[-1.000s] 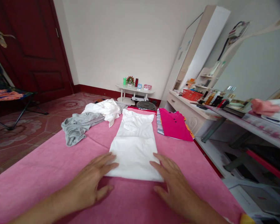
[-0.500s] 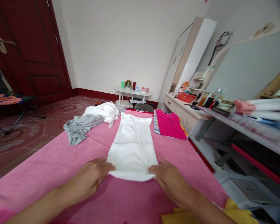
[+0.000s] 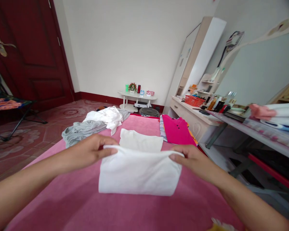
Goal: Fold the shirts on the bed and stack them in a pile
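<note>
A white shirt [image 3: 139, 175] hangs between my two hands, its upper edge pulled taut and its lower part folded over toward me. My left hand [image 3: 93, 149] pinches the top left corner, thumb on the near side. The top right corner is gripped the same way by my right hand [image 3: 189, 157]. Behind the raised edge, the far part of the shirt lies on the pink bedspread [image 3: 135, 211]. How many layers are folded together I cannot tell.
Grey clothing [image 3: 80, 130] and a crumpled white garment [image 3: 108, 117] lie at the bed's far left. A folded magenta shirt [image 3: 178, 130] rests on other clothes at the far right. Beyond stands a small white table [image 3: 137, 95]; a dresser [image 3: 183, 107] lines the right side.
Both hands have lifted the near edge of the white shirt up and away from me. The shirt, flat and long before, is now doubled over, its far end drawn closer.
</note>
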Motion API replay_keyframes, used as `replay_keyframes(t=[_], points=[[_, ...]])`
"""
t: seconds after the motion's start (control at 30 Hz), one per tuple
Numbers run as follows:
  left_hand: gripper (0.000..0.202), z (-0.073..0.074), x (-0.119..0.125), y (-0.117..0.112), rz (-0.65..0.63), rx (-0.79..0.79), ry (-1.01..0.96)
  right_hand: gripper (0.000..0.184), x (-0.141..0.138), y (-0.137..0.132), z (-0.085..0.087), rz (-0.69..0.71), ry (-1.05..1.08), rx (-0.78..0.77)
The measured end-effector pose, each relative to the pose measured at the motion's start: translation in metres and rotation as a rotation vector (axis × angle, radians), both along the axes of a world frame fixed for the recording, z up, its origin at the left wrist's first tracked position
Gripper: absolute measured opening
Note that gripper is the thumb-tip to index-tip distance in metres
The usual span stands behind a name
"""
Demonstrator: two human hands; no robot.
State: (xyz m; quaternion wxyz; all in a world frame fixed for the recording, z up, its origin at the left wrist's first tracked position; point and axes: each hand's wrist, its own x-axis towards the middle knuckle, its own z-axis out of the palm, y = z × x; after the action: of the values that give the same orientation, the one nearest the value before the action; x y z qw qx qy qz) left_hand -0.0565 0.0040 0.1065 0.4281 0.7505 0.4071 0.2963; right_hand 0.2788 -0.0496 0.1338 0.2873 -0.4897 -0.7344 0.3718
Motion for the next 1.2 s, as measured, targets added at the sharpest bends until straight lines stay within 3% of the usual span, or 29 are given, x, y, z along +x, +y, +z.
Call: replay_keyframes(t=[0.03,0.1,0.23,0.37,0.47,0.57,0.67,0.7,0.77,0.87,0.93,1.07,1.2], points=[[0.022,0.009,0.008,0.03,-0.066,0.058,0.063,0.027,0.003,0.028,-0.004,-0.061,0.023,0.038],[0.025,0.01,0.023,0.086,-0.063,0.182,0.133,0.024,0.011,0.081,-0.021,-0.144,0.035,0.094],[0.019,-0.036,0.051,0.168,0.061,0.383,0.414,0.019,0.026,0.163,-0.075,-0.341,-0.043,0.151],[0.014,-0.078,0.07,0.205,0.194,0.408,0.535,0.011,0.029,0.202,-0.114,-0.474,-0.163,0.207],[0.018,-0.086,0.081,0.203,0.281,0.44,0.592,0.01,0.019,0.201,-0.119,-0.557,-0.245,0.259],[0.031,-0.083,0.093,0.173,0.298,0.519,0.583,0.029,-0.004,0.179,-0.113,-0.538,-0.359,0.419],[0.044,-0.089,0.106,0.133,0.051,0.669,0.555,0.044,-0.033,0.155,-0.116,-0.318,-0.454,0.547],[0.046,-0.095,0.11,0.123,-0.038,0.691,0.56,0.046,-0.042,0.15,-0.121,-0.253,-0.474,0.524],[0.051,-0.111,0.115,0.113,-0.091,0.662,0.598,0.049,-0.052,0.148,-0.135,-0.192,-0.541,0.415],[0.058,-0.135,0.114,0.123,-0.006,0.571,0.655,0.05,-0.053,0.158,-0.155,-0.23,-0.67,0.307],[0.062,-0.143,0.109,0.136,0.061,0.53,0.676,0.052,-0.047,0.166,-0.161,-0.259,-0.726,0.302],[0.061,-0.142,0.093,0.148,0.223,0.427,0.736,0.059,-0.032,0.166,-0.161,-0.358,-0.796,0.238],[0.065,-0.14,0.08,0.132,0.32,0.379,0.755,0.063,-0.024,0.151,-0.165,-0.479,-0.806,0.176]])
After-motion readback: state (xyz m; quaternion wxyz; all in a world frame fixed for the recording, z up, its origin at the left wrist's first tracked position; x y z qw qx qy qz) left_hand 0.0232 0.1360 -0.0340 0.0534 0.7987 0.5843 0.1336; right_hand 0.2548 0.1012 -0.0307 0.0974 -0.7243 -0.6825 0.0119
